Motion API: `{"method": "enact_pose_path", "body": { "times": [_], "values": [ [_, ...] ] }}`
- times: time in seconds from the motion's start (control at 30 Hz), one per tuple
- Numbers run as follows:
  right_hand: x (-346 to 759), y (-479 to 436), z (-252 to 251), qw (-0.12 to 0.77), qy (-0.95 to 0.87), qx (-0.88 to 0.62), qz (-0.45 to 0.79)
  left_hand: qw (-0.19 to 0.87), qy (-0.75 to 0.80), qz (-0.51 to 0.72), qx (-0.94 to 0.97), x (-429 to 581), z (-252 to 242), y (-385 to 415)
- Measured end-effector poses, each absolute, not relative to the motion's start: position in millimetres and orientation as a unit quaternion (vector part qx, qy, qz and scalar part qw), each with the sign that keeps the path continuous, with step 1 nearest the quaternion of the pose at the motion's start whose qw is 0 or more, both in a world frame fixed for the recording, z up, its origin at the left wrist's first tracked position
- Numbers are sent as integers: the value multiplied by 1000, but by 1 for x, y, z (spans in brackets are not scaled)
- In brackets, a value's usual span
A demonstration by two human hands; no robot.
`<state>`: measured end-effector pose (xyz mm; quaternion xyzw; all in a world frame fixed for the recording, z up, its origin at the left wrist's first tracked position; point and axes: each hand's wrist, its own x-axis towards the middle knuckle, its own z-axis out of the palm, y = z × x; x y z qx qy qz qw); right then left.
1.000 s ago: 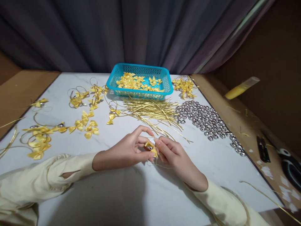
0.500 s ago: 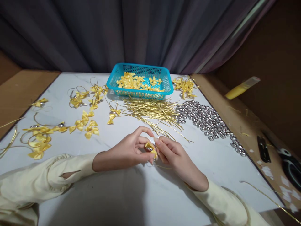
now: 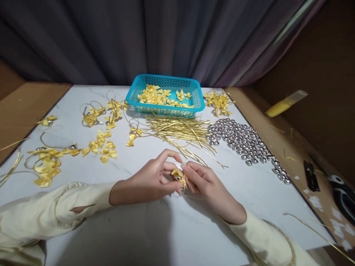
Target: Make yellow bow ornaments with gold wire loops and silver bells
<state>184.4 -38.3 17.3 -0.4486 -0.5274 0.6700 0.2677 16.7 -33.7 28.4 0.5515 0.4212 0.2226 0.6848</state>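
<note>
Between my two hands, just above the white table, is a yellow ribbon bow (image 3: 181, 176) with a shiny silver bead on it. My left hand (image 3: 156, 174) grips the bow between thumb and fingers, its index finger arched over toward the right. My right hand (image 3: 203, 180) is closed, thumb and index finger pinched at the upper right of the bow. A small whitish bit shows near its fingertips, and a thin cord loops below the bow. What exactly the right fingers pinch is too small to make out.
A blue basket (image 3: 165, 110) holds yellow bows. In front lie gold cords (image 3: 180, 129); to the right spreads a pile of silver beads (image 3: 242, 140). Corded bows (image 3: 47, 166) lie on the left. Scissors (image 3: 344, 195) and a black tool (image 3: 311, 175) rest at the right edge.
The bow in my left hand has tilted slightly and shifted a touch. Both hands stay almost in the same place; nothing else on the table has moved.
</note>
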Motion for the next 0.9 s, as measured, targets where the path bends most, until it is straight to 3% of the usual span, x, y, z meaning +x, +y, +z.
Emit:
{"method": "enact_pose_path", "body": {
  "times": [0.33, 0.9],
  "values": [
    [184, -39, 18, 280, -563, -466, 622, 542, 384, 284, 691, 12, 18, -43],
    [184, -42, 15, 299, -569, -462, 611, 698, 391, 259, 541, 17, 27, -34]
  ]
}}
